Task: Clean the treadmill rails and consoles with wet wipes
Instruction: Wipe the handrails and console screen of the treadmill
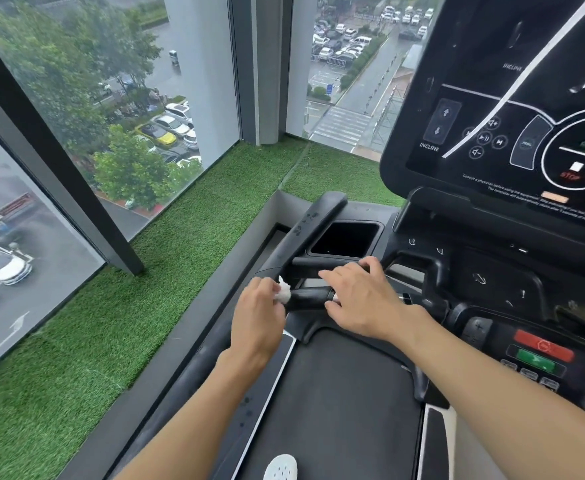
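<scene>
A black treadmill fills the right side, with its touchscreen console above and a short black handle bar in the middle. My left hand is closed on a crumpled white wet wipe, pressed against the bar's left end. My right hand rests over the bar's right end with its fingers curled around it; a small white bit shows under the fingers. The left side rail rises just beyond the hands.
A black cup tray sits behind the bar. Red and green buttons lie on the lower panel at right. The dark belt deck runs below. Green artificial turf and floor-to-ceiling windows border the left.
</scene>
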A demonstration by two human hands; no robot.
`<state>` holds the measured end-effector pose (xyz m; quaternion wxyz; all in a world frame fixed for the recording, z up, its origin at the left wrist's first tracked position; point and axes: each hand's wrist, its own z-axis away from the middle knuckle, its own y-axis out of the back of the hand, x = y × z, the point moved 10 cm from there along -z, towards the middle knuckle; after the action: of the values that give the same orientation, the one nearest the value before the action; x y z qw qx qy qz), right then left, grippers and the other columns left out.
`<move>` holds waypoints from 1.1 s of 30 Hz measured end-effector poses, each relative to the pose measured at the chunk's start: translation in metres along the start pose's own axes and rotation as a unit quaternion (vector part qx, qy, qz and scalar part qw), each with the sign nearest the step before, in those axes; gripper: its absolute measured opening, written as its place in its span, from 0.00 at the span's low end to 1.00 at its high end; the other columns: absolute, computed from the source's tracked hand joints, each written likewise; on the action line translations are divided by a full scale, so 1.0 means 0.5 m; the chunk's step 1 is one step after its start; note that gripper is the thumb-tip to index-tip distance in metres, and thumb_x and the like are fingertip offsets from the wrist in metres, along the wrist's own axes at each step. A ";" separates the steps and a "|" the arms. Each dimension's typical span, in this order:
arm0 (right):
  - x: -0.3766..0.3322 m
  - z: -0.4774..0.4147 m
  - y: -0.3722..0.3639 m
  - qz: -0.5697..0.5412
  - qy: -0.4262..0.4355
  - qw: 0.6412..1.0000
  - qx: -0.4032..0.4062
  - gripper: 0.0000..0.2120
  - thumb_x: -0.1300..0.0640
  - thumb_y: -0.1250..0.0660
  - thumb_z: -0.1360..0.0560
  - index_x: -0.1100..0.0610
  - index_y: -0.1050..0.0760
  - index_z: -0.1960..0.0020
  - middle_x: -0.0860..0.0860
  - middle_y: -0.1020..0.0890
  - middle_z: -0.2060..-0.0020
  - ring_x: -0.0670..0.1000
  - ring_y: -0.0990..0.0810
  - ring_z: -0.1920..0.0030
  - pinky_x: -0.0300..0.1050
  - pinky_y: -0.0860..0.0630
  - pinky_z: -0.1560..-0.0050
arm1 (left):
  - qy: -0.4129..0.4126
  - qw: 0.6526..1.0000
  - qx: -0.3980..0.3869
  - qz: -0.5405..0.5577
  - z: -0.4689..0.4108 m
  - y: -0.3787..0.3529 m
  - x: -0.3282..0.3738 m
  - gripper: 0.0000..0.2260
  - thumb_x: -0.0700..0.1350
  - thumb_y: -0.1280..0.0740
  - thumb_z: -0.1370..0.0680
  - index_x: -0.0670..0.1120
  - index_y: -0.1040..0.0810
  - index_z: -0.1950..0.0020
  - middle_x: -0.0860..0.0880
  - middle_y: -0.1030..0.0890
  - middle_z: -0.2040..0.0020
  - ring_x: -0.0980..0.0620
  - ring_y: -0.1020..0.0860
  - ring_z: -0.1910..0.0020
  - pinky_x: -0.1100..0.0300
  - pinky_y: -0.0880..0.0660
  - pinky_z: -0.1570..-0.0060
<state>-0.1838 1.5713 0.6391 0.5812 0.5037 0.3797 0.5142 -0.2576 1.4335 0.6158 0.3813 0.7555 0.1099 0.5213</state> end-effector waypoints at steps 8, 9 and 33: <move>-0.023 0.002 0.044 -0.245 0.009 0.967 0.069 0.25 0.45 0.34 0.24 0.48 0.32 0.29 0.47 0.21 0.40 0.49 0.25 0.39 0.51 0.37 0.33 | 0.172 0.887 -0.129 0.409 0.002 -0.089 0.015 0.11 0.38 0.38 0.24 0.49 0.18 0.49 0.45 0.18 0.57 0.49 0.21 0.59 0.47 0.21 0.51; -0.030 -0.002 0.049 -0.301 0.016 0.950 0.078 0.23 0.48 0.32 0.25 0.49 0.28 0.31 0.49 0.20 0.42 0.51 0.24 0.41 0.51 0.32 0.36 | 0.181 0.862 -0.151 0.449 0.000 -0.096 0.026 0.11 0.36 0.38 0.23 0.45 0.19 0.46 0.43 0.18 0.55 0.49 0.20 0.58 0.47 0.21 0.52; -0.157 -0.053 0.012 0.044 0.159 0.986 0.014 0.12 0.66 0.39 0.24 0.60 0.26 0.41 0.56 0.24 0.47 0.56 0.28 0.49 0.47 0.31 0.46 | 0.029 0.982 -0.180 -0.039 -0.024 -0.087 -0.039 0.18 0.37 0.39 0.24 0.49 0.33 0.36 0.49 0.21 0.47 0.45 0.22 0.50 0.45 0.24 0.53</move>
<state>-0.2249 1.4991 0.6336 0.4828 0.4396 0.4519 0.6078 -0.2663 1.4577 0.5739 0.5277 0.6541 0.0551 0.5391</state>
